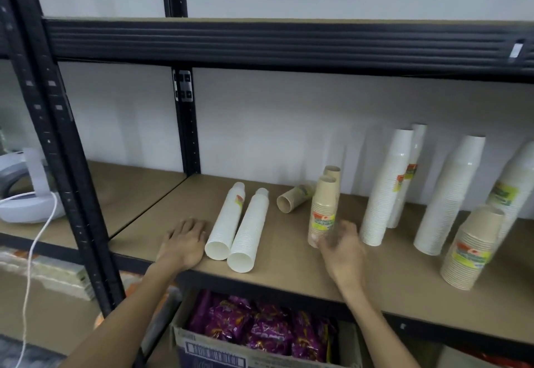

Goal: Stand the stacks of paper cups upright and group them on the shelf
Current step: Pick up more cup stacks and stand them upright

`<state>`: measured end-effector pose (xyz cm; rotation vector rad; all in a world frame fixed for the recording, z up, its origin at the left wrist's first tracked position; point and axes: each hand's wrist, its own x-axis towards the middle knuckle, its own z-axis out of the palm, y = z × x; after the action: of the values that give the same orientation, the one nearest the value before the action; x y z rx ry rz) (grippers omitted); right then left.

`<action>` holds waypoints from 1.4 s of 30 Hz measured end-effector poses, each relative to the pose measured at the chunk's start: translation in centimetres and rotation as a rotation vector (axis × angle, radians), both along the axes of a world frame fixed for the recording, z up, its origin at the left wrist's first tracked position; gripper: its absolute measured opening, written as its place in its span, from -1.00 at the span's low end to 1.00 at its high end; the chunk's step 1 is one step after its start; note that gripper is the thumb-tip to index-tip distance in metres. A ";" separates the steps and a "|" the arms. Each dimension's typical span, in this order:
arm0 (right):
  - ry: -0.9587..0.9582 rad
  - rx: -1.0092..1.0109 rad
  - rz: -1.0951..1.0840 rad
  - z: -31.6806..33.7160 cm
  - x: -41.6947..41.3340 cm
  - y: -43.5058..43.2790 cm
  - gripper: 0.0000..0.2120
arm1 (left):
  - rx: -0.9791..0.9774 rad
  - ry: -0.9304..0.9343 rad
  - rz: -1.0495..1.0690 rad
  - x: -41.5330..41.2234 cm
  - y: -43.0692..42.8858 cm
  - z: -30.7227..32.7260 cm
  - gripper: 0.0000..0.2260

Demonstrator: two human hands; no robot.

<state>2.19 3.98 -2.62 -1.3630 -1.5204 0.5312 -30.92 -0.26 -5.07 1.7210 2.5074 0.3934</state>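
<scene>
Two white paper-cup stacks (226, 217) and one short brown stack (293, 198) lie flat on the tan shelf (289, 275); the other stacks (384, 188) stand. Left hand (185, 244) rests open beside them; the blurred right hand (344, 252) has an unclear grip.

Both arms reach forward from below, bare to the elbow. The left forearm (124, 310) slants up and to the right, and the left hand (185, 244) lies flat, palm down, fingers straight and close together, pointing away from the body. The right forearm (372, 324) rises leaning left, wrist fairly straight. The right hand (344, 249) is lifted with its back to us, fingers (345, 230) loosely spread and smeared by blur, so I can't tell whether they grip.
</scene>
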 end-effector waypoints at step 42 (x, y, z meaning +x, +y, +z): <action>0.032 -0.161 0.255 2.2 -11.9 7.3 -0.62 | 0.078 -0.044 -0.040 -1.8 0.7 -0.5 -0.61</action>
<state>-9.67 11.32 -0.46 -1.2807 -1.6648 0.8461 -32.69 0.45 -5.54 1.7665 2.4545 0.5271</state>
